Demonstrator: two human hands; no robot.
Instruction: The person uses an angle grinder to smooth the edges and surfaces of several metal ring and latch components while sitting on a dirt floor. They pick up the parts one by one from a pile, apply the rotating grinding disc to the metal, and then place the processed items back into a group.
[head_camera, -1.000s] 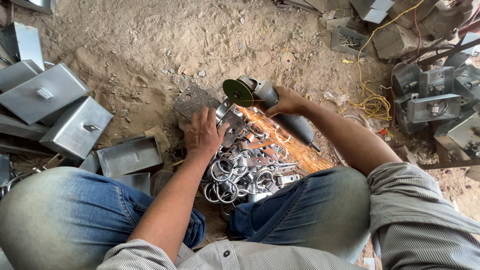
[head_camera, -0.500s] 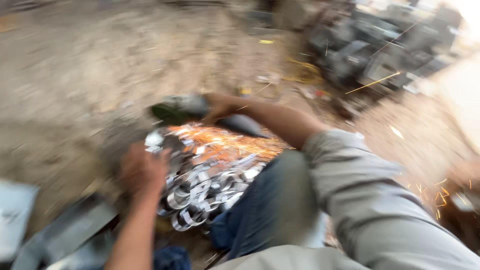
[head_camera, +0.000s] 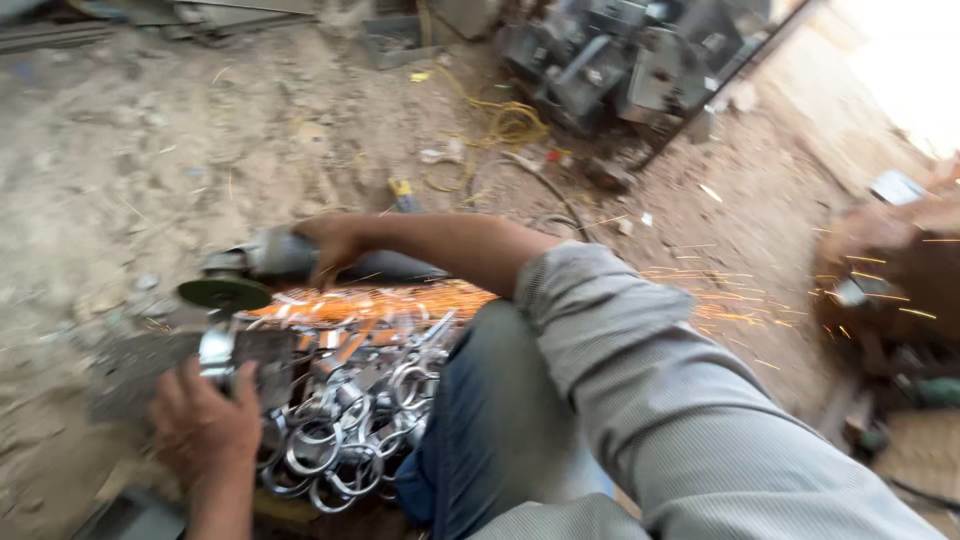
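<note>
One metal piece (head_camera: 240, 355) between left fingers (head_camera: 245, 385), under grinder (head_camera: 262, 268).

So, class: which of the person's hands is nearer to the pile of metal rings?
Left. The left hand holds a metal piece at the edge of the ring pile. The right hand grips the angle grinder farther back, beyond the sparks.

— Where does the one view look from?
— From the head, tilted down and forward over the lap, near the left hand (head_camera: 205, 425) and right hand (head_camera: 335, 245), dirt floor (head_camera: 150, 150) beyond.
</note>
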